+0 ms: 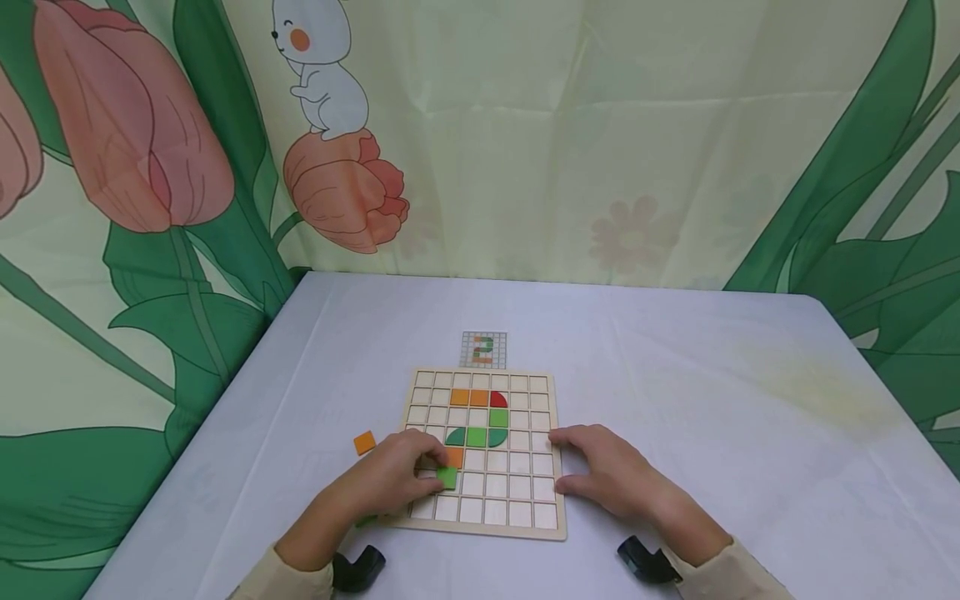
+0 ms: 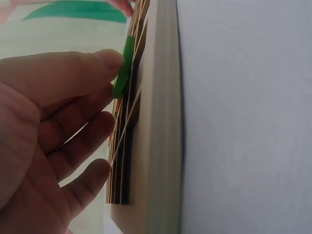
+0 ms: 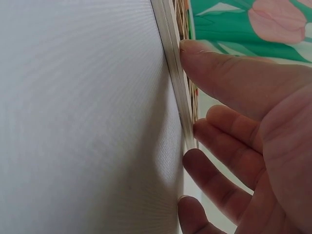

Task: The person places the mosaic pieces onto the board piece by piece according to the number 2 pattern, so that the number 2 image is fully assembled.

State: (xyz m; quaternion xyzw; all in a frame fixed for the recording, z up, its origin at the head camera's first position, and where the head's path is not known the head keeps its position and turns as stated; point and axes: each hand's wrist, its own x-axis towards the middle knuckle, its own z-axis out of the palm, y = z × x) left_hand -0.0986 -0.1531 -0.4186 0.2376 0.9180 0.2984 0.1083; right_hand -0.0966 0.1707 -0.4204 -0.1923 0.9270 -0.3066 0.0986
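On the table lies a wooden grid board [image 1: 512, 486] with square cells. My left hand [image 1: 393, 471] is over its lower left part, and the thumb and fingers pinch a green square tile [image 1: 447, 477]. The left wrist view shows this green tile [image 2: 124, 68] tilted against the grid. Just above it in the head view is an orange tile [image 1: 454, 457], partly hidden by the fingers. My right hand [image 1: 611, 468] rests its fingertips and thumb on the board's right edge, as the right wrist view of the hand [image 3: 243, 131] also shows.
Orange, red and green pieces, such as a red quarter-round [image 1: 498, 399], sit in the board's upper cells. A small pattern card [image 1: 483, 362] lies behind the board. A loose orange tile [image 1: 364, 442] lies left; a green piece [image 1: 366, 521] peeks out near the left wrist.
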